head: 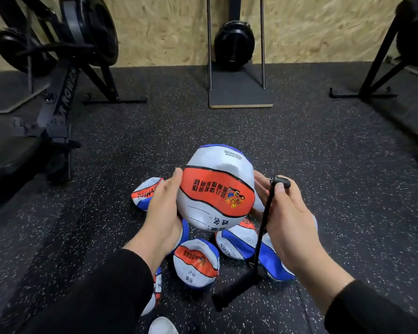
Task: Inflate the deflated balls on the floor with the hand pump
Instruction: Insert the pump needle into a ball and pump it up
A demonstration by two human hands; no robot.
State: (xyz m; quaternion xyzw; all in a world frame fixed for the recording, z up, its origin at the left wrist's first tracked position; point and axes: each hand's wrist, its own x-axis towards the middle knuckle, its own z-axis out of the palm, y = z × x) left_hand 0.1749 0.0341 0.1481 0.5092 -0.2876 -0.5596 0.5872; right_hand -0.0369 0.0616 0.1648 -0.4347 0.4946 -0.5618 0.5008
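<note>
Orange, white and blue panels are wrapping the ball (216, 189) I am holding up in front of me, above the floor and over the pile of flat ones. It is looking mostly rounded, though its skin is still showing wrinkles and a dent near the top. My left hand (163, 208) is cupping its left side, fingers (177, 175) lying fairly straight along the orange band. My right hand (290, 213) is sitting at the ball's right side, its fingers curling around the black end of the hand pump's hose (263, 227), right where it is meeting the ball. That thin hose is running down to the black pump body (235, 286), which is hanging low over the floor, blurred. Below and around my hands, deflated balls (196, 262) in the same colours are lying crumpled on the dark speckled rubber floor (348, 177), several touching one another. Farther off, a black rowing machine (58, 92) is standing at the left, and a black stand on a flat board (240, 95) is sitting against the chipboard wall (167, 32).
</note>
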